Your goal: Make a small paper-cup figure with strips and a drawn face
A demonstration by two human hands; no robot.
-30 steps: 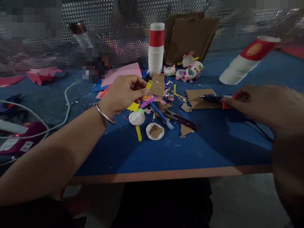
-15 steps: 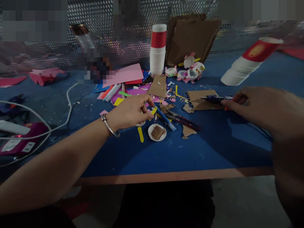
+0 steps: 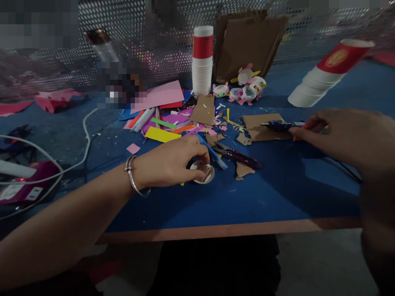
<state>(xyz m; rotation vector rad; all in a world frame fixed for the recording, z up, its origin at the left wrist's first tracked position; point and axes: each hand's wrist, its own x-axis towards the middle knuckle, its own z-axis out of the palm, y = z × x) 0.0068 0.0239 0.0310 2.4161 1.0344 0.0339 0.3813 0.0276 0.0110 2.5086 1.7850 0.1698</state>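
Observation:
My left hand, wearing a silver bangle, reaches over a small round white paper piece with brown cardboard on it. Its thumb and forefinger are bent but apart, with the thumb at the cardboard. No lift off the table shows. My right hand has its fingers closed on the rear part of a dark blue glue gun, whose pointed metal tip lies over a cardboard rectangle. Dark-handled scissors and a blue marker-like stick lie between the hands.
Coloured paper, markers and scraps lie behind my left hand. A stack of paper cups stands upright; another stack leans at right. Small paper crafts sit before cardboard sheets. A purple power strip with white cables is at left.
My left hand has moved down and slightly right, from beside a small yellow paper piece to the round white piece. My right hand remains at the glue gun.

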